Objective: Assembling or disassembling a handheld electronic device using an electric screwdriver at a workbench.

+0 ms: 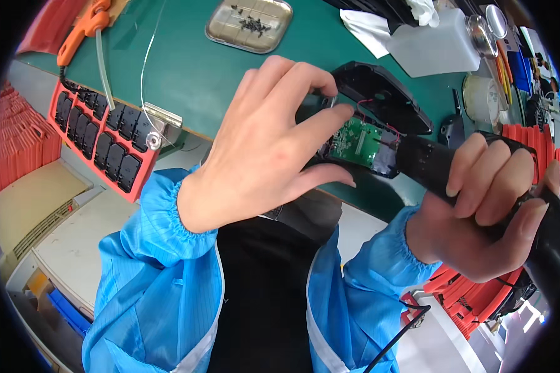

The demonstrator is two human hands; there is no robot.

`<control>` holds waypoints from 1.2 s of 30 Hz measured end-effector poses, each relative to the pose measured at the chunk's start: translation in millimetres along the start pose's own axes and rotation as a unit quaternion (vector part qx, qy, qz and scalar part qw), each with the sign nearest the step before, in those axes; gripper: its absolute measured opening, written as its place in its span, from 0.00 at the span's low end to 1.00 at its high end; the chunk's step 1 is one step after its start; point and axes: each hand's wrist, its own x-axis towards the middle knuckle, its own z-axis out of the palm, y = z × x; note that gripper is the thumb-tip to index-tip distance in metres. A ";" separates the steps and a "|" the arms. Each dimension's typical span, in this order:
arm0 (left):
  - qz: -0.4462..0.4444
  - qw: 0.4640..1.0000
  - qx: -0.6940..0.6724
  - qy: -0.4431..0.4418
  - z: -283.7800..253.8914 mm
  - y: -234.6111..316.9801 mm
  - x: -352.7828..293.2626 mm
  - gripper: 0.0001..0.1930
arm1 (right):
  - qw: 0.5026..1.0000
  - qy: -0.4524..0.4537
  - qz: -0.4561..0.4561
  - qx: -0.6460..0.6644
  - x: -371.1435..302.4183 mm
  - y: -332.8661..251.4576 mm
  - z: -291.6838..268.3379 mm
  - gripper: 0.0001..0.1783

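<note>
A black plastic housing point(389, 173) lies on the green mat with a green circuit board point(356, 143) inside it. Beyond it leans a black cover half point(386, 93), joined by thin red wires. My left hand point(267, 133) is closed over the housing's left end, bent fingertips at its far side and the thumb near its front edge; the palm hides that end. A black electric screwdriver point(424, 163) is wrapped in the fingers of my right hand point(494, 186). Its bit points left, at the right part of the board; whether it touches a screw cannot be seen.
A metal tray point(274, 40) of small dark screws sits at the back. Left are an orange-handled tool point(81, 37) with a clear tube and a red tray point(99, 144) of black parts. A white bottle point(432, 46) lies back right. Red trays point(473, 304) are stacked right.
</note>
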 end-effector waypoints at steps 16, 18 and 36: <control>-0.001 1.000 0.012 -0.012 8.0 -1.6 -3.3 0.34 | 0.997 -0.073 -0.017 -0.034 2.4 8.8 -9.7 0.16; 0.000 1.000 0.012 -0.011 7.9 -1.7 -3.5 0.35 | 0.998 -0.055 -0.014 -0.033 1.3 8.4 -7.8 0.15; -0.005 1.000 0.007 -0.013 7.2 -0.7 -1.6 0.34 | 0.999 -0.017 0.001 -0.034 1.8 10.7 -2.4 0.12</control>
